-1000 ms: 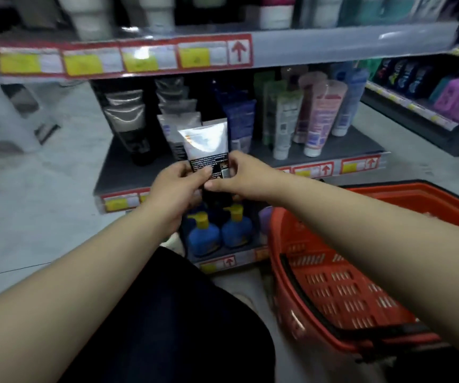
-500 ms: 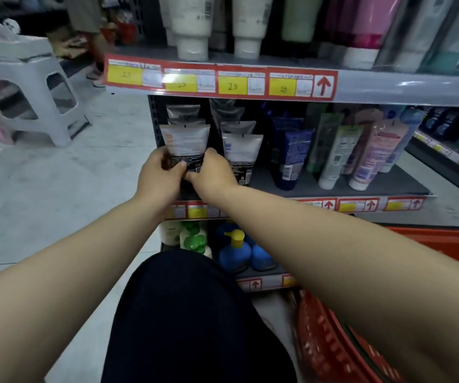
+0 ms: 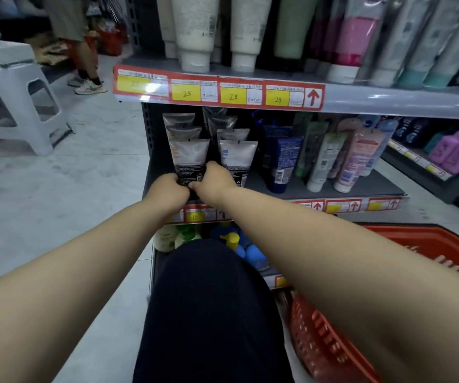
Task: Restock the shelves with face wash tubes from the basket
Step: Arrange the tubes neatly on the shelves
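Both hands are on one tube. My left hand point(image 3: 171, 190) and my right hand point(image 3: 214, 180) have their fingers curled round the dark lower end of a silver face wash tube point(image 3: 189, 157), one on each side edge, thumbs nearly meeting under its printed panel. The tube stands upright, crimped end up, at the front of the leftmost row on the middle shelf point(image 3: 361, 187). My hands hide its cap, so I cannot tell whether it rests on the shelf.

More silver tubes of the same kind line up behind it toward twelve o'clock. Just beside it at three o'clock stands a second row of silver tubes point(image 3: 236, 153), and my right hand covers part of the front one. Further toward three o'clock come dark blue tubes point(image 3: 283, 161), then green-and-white tubes point(image 3: 323, 161) and pink tubes point(image 3: 357, 158).

At twelve o'clock overhead, a red strip of yellow price tags point(image 3: 217, 92) runs along the upper shelf edge, with cream tubes point(image 3: 195, 31) standing cap down above it. At six o'clock, pump bottles point(image 3: 234, 241) sit on the bottom shelf, partly behind my dark-clad knee point(image 3: 211, 313). The red basket point(image 3: 430, 241) lies at four o'clock, and I cannot see what it holds. A grey plastic stool point(image 3: 15, 106) stands at ten o'clock, with another person's legs point(image 3: 84, 56) at eleven.
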Demonstrator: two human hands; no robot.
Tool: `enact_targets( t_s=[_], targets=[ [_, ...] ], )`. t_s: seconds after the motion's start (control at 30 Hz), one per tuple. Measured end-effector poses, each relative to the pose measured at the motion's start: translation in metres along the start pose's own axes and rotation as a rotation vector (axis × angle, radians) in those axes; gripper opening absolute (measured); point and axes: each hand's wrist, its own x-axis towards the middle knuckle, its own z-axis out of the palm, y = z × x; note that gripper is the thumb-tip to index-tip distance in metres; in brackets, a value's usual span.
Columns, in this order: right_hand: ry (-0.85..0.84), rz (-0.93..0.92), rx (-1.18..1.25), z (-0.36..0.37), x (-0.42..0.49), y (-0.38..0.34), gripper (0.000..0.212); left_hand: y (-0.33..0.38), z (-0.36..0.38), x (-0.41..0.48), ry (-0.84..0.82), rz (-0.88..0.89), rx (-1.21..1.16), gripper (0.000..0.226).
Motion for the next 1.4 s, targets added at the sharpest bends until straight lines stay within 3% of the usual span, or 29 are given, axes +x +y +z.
enact_targets(
  t_s=[0.17,0.27,0.37,0.43,0.47,0.63,0.7,0.87,1.03,1.4],
  targets=[
    [-0.012,-0.170,-0.221,-0.038,-0.043,-0.004,0.044,0.031,-0.005,-0.039,-0.046,0.078,0.123,0.014],
    [-0.048,-0.243,-0.404,-0.065,-0.073,-0.010,0.054,0.056,-0.013,-0.067,-0.057,0.140,0.221,0.010],
    [-0.060,-0.300,-0.579,-0.089,-0.099,-0.020,0.059,0.082,-0.023,-0.096,-0.029,0.179,0.304,0.027],
    [-0.058,-0.321,-0.638,-0.103,-0.115,-0.030,0.059,0.098,-0.029,-0.114,-0.017,0.215,0.335,0.022],
    [-0.060,-0.325,-0.647,-0.109,-0.123,-0.035,0.059,0.106,-0.031,-0.122,-0.011,0.233,0.343,0.014],
    [-0.061,-0.366,-0.669,-0.115,-0.150,-0.049,0.057,0.129,-0.040,-0.155,0.016,0.263,0.361,0.021],
    [-0.068,-0.385,-0.675,-0.114,-0.159,-0.053,0.056,0.133,-0.045,-0.164,0.033,0.270,0.391,0.009],
    [-0.043,-0.433,-0.658,-0.118,-0.180,-0.062,0.057,0.141,-0.059,-0.183,0.058,0.265,0.422,0.007],
    [-0.011,-0.418,-0.636,-0.114,-0.184,-0.059,0.057,0.148,-0.062,-0.184,0.087,0.287,0.469,0.042],
    [0.128,-0.376,-0.671,-0.151,-0.169,-0.053,0.044,0.168,-0.069,-0.157,0.042,0.327,0.704,0.046]
  ],
)
